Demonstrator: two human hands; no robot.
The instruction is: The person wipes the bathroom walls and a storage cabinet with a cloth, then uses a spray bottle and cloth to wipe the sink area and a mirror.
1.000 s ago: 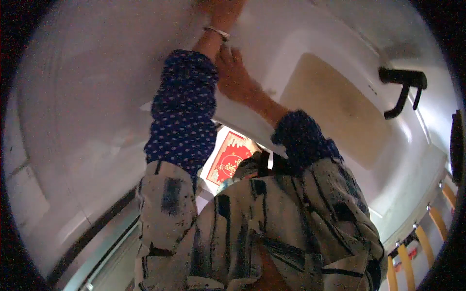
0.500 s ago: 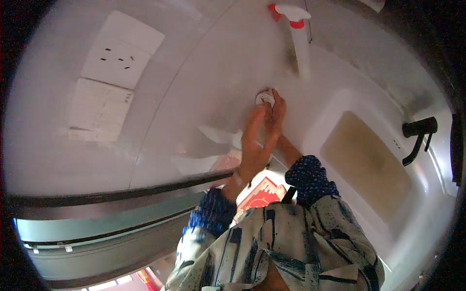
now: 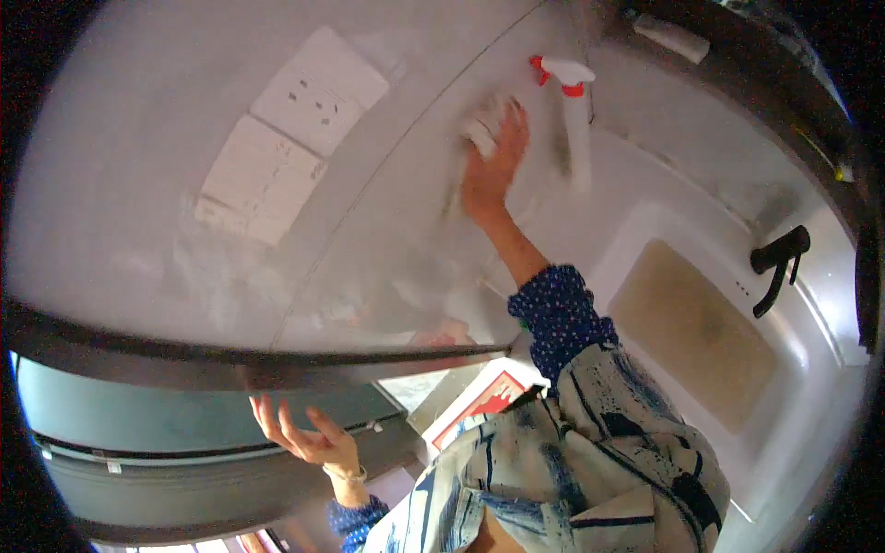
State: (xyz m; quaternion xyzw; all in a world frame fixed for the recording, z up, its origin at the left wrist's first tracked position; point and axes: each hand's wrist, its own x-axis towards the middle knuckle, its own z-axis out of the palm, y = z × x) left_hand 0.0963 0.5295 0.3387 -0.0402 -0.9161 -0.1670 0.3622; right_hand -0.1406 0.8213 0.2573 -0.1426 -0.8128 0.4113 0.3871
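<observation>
My right hand (image 3: 496, 168) reaches up over a pale, glossy surface (image 3: 396, 240). Under its fingers is a crumpled white cloth (image 3: 480, 129), blurred by motion and partly hidden by the hand. A white spray bottle (image 3: 573, 120) with a red and white trigger head stands just right of that hand. At the lower left, my left hand (image 3: 312, 444) holds nothing, its fingers spread and curving upward. It hangs below the surface's dark edge (image 3: 406, 358), in front of a grey-green panel (image 3: 166, 415).
To the right lies a white sink (image 3: 636, 226) with a brownish bottom and a black faucet (image 3: 780, 258). A white socket and switch plate (image 3: 293, 138) sits on the surface at upper left. A red-and-white box (image 3: 489, 405) shows below the edge.
My hands were together at the middle. The right has moved up with the cloth toward the spray bottle, while the left has dropped away to the lower left and opened.
</observation>
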